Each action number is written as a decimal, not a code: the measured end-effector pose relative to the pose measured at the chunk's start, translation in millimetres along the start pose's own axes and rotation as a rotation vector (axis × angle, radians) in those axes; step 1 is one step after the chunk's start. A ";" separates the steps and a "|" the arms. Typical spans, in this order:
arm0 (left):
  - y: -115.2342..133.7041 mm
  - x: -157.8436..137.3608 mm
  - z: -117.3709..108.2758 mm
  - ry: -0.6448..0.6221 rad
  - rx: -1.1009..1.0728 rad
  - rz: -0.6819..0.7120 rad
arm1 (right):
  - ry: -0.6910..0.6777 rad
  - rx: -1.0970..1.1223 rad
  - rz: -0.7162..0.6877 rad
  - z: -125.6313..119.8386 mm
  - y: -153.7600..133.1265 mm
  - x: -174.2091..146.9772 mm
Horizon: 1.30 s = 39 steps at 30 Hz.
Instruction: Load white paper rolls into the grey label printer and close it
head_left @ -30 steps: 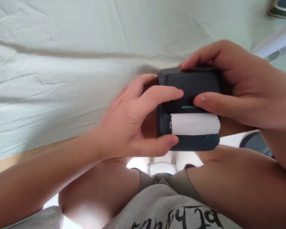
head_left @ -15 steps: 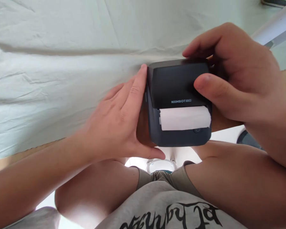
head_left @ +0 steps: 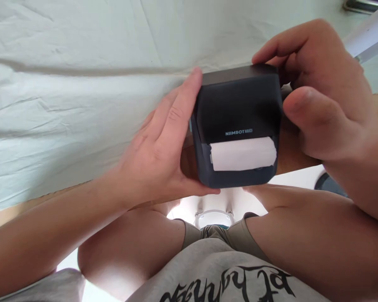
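Note:
A black label printer point(head_left: 239, 105) marked NIIMBOT is tilted toward me at the table's near edge. A strip of white label paper point(head_left: 244, 154) sticks out of its front slot. My left hand point(head_left: 159, 151) grips the printer's left side, the index finger up along the far corner and the thumb under the front edge. At the right side, my right hand point(head_left: 324, 92) is curled round the printer, its index fingertip on the far top edge and its thumb by the right edge. Its other fingers are partly hidden behind.
A creased pale cloth point(head_left: 82, 96) covers the table, whose brown wooden edge point(head_left: 290, 165) shows below the printer. At the upper right are a white bar-like object point(head_left: 370, 35) and part of a dark shiny object point(head_left: 363, 6). My legs are under the edge.
The printer has tipped up a little, its far edge rising. My right thumb has slid off the lid to the right edge. My left thumb now lies against the printer's front bottom.

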State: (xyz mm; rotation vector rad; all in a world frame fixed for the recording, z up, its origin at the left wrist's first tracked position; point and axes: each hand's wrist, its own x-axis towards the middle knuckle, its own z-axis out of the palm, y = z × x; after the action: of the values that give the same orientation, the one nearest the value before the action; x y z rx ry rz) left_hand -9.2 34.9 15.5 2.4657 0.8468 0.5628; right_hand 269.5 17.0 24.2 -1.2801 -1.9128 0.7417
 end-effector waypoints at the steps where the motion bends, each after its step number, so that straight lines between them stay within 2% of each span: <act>1: -3.0 -0.6 2.1 0.007 -0.006 -0.017 | -0.001 0.036 -0.010 0.8 1.3 0.1; 4: -12.8 -2.1 4.4 0.008 -0.050 -0.084 | -0.068 0.090 -0.011 2.1 4.0 1.6; 8: -17.6 -1.9 -4.1 -0.102 -0.082 -0.133 | -0.102 0.028 0.014 1.2 3.9 4.7; 14: -12.5 -7.6 -8.6 -0.008 -0.058 -0.127 | -0.077 -0.119 -0.008 -0.2 5.0 2.8; 23: -7.5 -13.9 -5.1 -0.042 0.082 -0.106 | -0.061 -0.165 0.008 -3.8 5.9 1.6; 34: -9.5 -11.2 -7.4 -0.037 0.004 -0.165 | -0.034 -0.166 0.025 -4.5 4.2 0.7; 39: -0.5 -4.0 -8.3 -0.048 0.137 -0.245 | -0.056 -0.155 0.037 -6.0 3.8 -0.8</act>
State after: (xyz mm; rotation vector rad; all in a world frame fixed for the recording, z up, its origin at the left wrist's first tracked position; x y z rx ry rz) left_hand -16.6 35.2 21.0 2.4349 1.1817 0.3680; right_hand 276.5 18.0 24.6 -1.4055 -2.0291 0.6646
